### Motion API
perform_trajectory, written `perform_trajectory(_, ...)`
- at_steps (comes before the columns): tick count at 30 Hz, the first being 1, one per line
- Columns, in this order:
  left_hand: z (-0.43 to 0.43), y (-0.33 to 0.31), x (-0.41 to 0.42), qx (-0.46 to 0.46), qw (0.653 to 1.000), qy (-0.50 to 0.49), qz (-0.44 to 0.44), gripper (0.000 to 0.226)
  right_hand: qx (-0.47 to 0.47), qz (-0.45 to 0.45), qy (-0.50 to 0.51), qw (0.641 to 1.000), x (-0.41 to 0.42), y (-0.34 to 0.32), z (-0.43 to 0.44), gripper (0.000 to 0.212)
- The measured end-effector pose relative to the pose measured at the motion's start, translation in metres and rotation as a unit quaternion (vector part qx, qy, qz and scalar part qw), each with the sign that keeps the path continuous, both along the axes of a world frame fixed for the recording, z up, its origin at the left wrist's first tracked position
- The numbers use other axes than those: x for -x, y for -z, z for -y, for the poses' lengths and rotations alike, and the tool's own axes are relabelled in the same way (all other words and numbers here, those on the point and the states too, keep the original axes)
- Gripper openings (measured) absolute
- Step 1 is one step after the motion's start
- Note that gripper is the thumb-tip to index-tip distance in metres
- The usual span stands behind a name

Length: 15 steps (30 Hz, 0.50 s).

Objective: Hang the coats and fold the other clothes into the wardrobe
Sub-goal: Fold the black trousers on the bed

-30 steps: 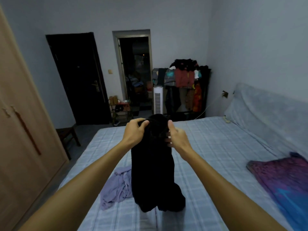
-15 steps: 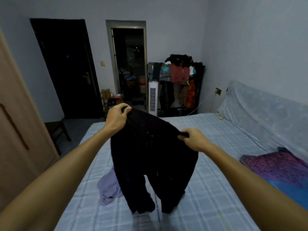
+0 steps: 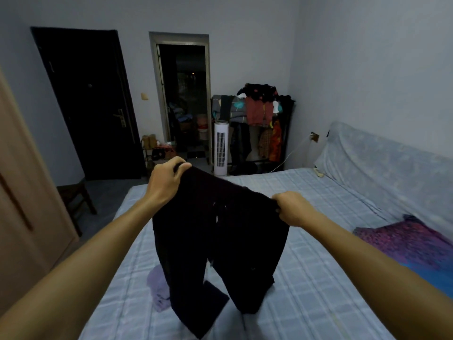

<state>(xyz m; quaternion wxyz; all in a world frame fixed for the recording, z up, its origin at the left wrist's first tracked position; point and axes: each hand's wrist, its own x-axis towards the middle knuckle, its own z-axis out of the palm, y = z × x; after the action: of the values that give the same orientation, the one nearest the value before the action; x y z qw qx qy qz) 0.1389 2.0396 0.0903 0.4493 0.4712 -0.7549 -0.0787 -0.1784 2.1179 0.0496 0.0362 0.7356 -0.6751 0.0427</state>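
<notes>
A pair of black trousers (image 3: 218, 231) hangs spread out above the bed (image 3: 318, 278), waistband up, both legs trailing onto the checked sheet. My left hand (image 3: 166, 180) grips the left end of the waistband, held higher. My right hand (image 3: 291, 207) grips the right end, lower and further right. A crumpled lilac garment (image 3: 158, 288) lies on the sheet behind the left trouser leg, partly hidden. The wooden wardrobe (image 3: 22, 217) stands shut along the left edge.
A purple and blue patterned cloth (image 3: 414, 246) lies at the bed's right side. A loaded clothes rack (image 3: 259, 123) and a white tower fan (image 3: 220, 148) stand at the far wall. A dark stool (image 3: 76, 197) sits between wardrobe and bed, near a black door (image 3: 90, 104).
My hands moved apart from a bunched hold at the top, spreading the waistband wide. The trousers opened out so both legs now hang separately.
</notes>
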Motion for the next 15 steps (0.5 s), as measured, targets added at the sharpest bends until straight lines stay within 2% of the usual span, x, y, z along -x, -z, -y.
perform_trajectory(2,-0.001,0.000,-0.009,-0.024,0.997,0.041,0.056,0.027,0.041,0.040,0.034,0.998,0.012,-0.006,0.006,0.019)
perform_trajectory(5,-0.004,0.001,-0.009,-0.078,0.974,0.083,0.197,0.056,0.087,0.102,0.053,0.990,0.023,-0.017,0.015,0.035)
perform_trajectory(7,0.000,0.003,-0.002,-0.116,0.959,0.095,0.241,0.059,0.097,0.118,0.061,0.986,0.028,-0.020,0.023,0.048)
perform_trajectory(9,0.008,0.009,0.004,-0.136,0.960,0.094,0.225,0.047,0.102,0.140,0.070,0.982,0.036,-0.020,0.030,0.049)
perform_trajectory(12,0.019,0.013,0.011,-0.122,0.977,0.098,0.146,0.028,0.122,0.167,0.066,0.976,0.054,-0.017,0.042,0.032)
perform_trajectory(15,0.033,0.006,0.023,-0.120,0.980,0.103,0.120,0.020,0.144,0.181,0.057,0.971,0.076,-0.023,0.058,0.034)
